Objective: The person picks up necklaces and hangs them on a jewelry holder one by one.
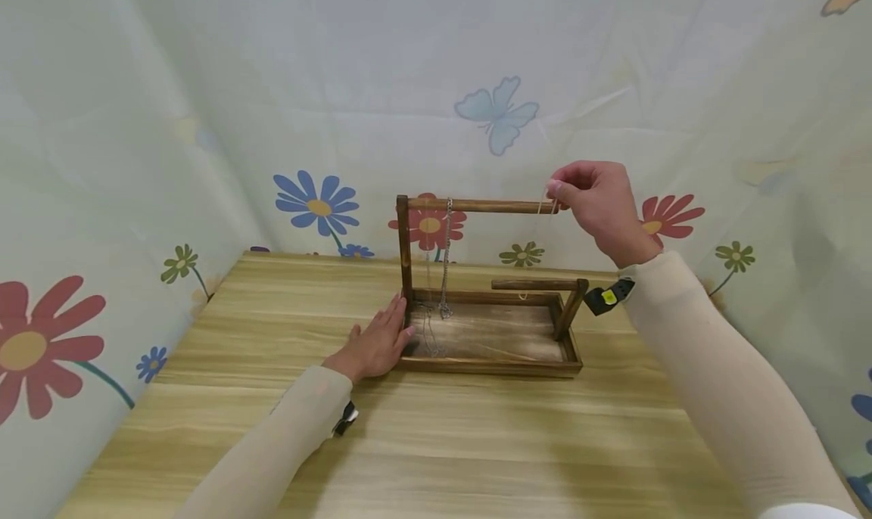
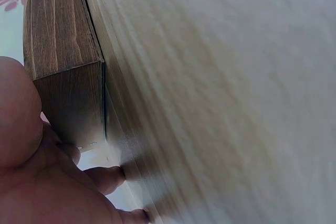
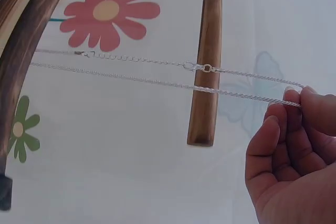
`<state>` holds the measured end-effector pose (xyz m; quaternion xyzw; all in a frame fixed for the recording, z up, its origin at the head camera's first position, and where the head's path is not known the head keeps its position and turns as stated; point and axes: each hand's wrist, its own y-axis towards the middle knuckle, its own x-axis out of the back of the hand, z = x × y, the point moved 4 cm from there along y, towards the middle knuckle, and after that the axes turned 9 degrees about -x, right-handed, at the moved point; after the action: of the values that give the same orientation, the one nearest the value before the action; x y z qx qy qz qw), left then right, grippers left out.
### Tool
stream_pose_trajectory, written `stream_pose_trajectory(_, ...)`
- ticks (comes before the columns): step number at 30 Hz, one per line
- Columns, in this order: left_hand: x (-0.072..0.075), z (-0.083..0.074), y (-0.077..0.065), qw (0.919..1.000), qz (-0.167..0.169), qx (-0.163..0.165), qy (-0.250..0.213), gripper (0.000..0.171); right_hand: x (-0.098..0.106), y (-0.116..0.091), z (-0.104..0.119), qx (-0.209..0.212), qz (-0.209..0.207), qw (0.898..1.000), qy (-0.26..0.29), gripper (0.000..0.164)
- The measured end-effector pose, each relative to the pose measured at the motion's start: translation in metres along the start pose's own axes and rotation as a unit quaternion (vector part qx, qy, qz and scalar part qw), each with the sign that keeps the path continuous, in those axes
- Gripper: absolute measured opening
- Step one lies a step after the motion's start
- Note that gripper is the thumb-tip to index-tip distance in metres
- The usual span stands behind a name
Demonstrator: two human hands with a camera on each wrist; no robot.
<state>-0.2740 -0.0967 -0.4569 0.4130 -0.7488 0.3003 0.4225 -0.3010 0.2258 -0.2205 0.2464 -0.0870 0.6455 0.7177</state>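
Observation:
My right hand (image 1: 599,205) pinches a thin silver necklace (image 3: 207,90) between thumb and fingers, by the free right end of the upper bar (image 1: 504,206) of a brown wooden jewelry stand. In the right wrist view the necklace's two strands pass across that bar's tip, the clasp (image 3: 197,67) close beside it. My left hand (image 1: 373,346) rests with extended fingers against the left end of the stand's tray (image 1: 490,368), its thumb at the rim. A thicker silver chain (image 1: 446,262) and a finer one hang from the upper bar towards the left post (image 1: 405,250).
A shorter, lower bar (image 1: 538,285) juts leftward from the right post (image 1: 571,311). The stand is on a light wood-grain table (image 1: 477,443). Behind and to both sides hangs a pale cloth (image 1: 381,65) printed with flowers and butterflies.

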Motion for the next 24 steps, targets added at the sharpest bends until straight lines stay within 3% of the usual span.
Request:
stream_pose_trajectory(15, -0.003, 0.001, 0.0, 1.0, 0.004, -0.001, -0.006, 0.069, 0.034, 0.004, -0.022, -0.037, -0.041, 0.997, -0.056, 0.031)
stream_pose_trajectory(24, -0.002, 0.002, 0.003, 1.0, -0.003, -0.002, -0.002, 0.07, 0.034, 0.009, -0.027, -0.084, -0.054, 0.993, -0.058, 0.034)
